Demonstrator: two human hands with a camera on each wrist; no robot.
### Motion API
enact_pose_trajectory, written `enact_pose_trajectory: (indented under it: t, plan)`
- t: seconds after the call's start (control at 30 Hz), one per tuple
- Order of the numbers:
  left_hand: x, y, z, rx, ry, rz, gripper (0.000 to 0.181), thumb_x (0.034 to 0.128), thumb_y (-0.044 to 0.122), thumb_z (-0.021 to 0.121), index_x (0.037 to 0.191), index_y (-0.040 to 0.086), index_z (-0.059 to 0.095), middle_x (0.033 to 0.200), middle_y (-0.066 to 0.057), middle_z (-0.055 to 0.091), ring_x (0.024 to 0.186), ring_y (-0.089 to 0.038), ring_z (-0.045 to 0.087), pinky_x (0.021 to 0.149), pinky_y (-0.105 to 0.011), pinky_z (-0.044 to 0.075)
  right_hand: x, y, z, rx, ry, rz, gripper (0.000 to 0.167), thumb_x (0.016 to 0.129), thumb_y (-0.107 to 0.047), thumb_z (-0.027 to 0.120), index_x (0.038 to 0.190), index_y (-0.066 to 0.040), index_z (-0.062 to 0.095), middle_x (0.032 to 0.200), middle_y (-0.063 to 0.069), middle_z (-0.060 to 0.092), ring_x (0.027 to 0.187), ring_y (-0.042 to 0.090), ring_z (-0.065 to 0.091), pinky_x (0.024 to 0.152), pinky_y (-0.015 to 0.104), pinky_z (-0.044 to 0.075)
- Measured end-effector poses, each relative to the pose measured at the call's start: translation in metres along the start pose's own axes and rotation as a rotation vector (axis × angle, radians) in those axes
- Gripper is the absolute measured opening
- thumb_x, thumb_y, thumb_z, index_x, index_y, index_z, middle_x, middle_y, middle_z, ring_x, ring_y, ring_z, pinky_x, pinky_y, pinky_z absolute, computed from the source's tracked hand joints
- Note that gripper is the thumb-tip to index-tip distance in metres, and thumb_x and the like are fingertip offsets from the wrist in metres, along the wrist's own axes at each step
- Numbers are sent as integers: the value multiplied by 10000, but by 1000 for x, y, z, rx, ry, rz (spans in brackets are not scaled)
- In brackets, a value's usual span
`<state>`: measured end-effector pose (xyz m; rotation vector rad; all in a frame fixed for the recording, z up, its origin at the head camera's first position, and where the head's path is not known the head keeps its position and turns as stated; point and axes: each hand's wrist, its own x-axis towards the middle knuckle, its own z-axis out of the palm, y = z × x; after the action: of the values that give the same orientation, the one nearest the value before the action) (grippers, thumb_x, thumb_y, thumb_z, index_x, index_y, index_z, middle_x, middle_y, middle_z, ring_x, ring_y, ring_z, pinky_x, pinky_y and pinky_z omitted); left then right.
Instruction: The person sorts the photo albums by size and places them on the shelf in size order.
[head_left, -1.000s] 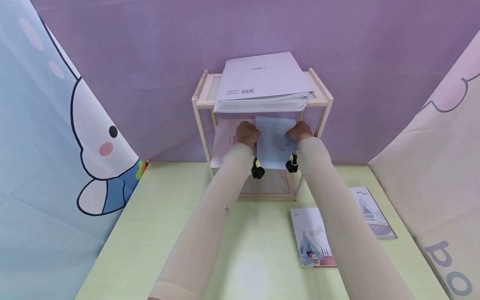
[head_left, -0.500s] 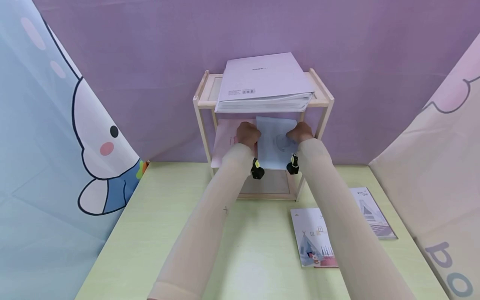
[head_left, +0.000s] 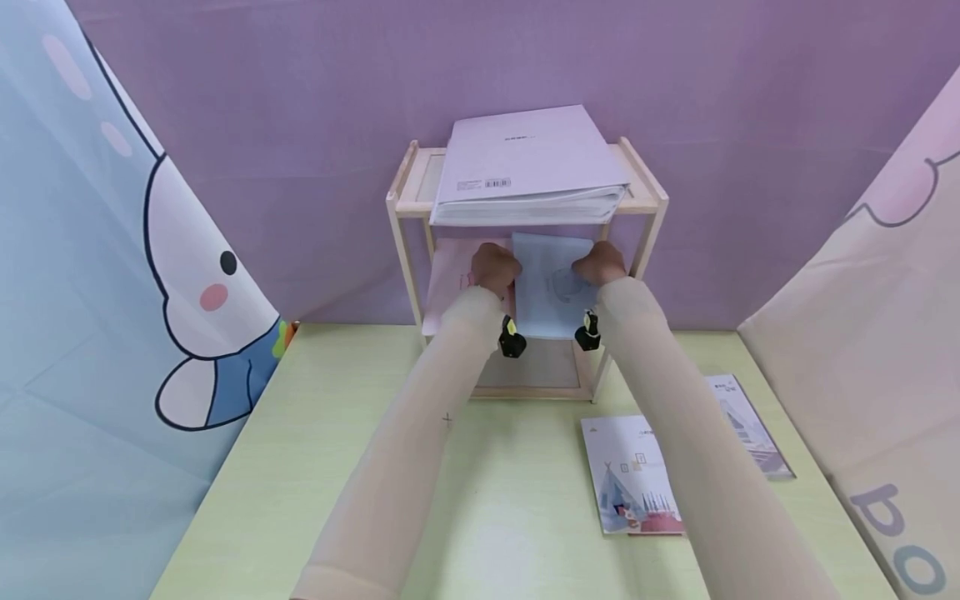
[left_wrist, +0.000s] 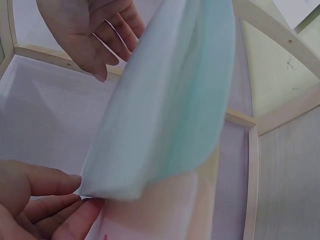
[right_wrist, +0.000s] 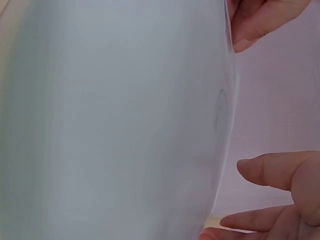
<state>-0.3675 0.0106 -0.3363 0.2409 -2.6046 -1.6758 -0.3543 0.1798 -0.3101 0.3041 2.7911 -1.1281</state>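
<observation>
Both arms reach forward, left arm (head_left: pixel 390 450) and right arm (head_left: pixel 693 417) sleeved alike! The left hand (head_left: pixel 496 267) has its fingertips (left_wrist: pixel 71 184) pinched together, while the right hand (head_left: pixel 600 264) stays out of that grip, fingers (right_wrist: pixel 257 219) parted.

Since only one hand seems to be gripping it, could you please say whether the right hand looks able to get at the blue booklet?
Probably yes: the right hand is beside the blue booklet, its thumb and fingers apart, with nothing visible in the way; the left hand pinches an edge.
</observation>
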Motion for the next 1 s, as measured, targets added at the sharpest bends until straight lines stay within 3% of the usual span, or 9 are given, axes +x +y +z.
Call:
enact_pose_trajectory:
  t: [0.2, 0.4, 0.77, 1.0]
  plan:
    - [4, -2, -2, 11, 3, -3, 142, 785, 7, 641, 923, 3, 609, 846, -125, 643, 646, -213, 609, 495, -314, 535, -1, -3, 1, 6, -10, -7, 520, 883, -122, 523, 1334, 92, 375, 1300, 252, 461, 1091, 337, 468, 986, 466, 415]
    - [4, -3, -5, -36, -23, 5, 238, 793, 78, 685, 1012, 50, 595, 951, -79, 638, 777, -223, 638, 532, -327, 554, -7, -5, 3, 34, -40, -28, 637, 887, -158, 534, 1414, 77, 266, 1408, 247, 364, 1227, 357, 407, 1053, 472, 350]
    - [-12, -2, -14, -64, -33, 57, 299, 800, 68, 671, 1084, 33, 584, 1058, -104, 638, 843, -223, 632, 697, -342, 551, -20, -6, 4, 44, -94, -134, 704, 916, -223, 535, 1454, 73, 191, 1504, 230, 238, 1359, 368, 273, 1116, 457, 250]
    - [-14, -6, -17, -115, -77, 57, 286, 794, 76, 679, 1064, 66, 583, 1074, -62, 640, 856, -206, 644, 711, -330, 555, -26, -6, 5, 21, -141, -174, 693, 937, -262, 524, 1464, 48, 198, 1487, 220, 284, 1339, 354, 313, 1095, 464, 291]
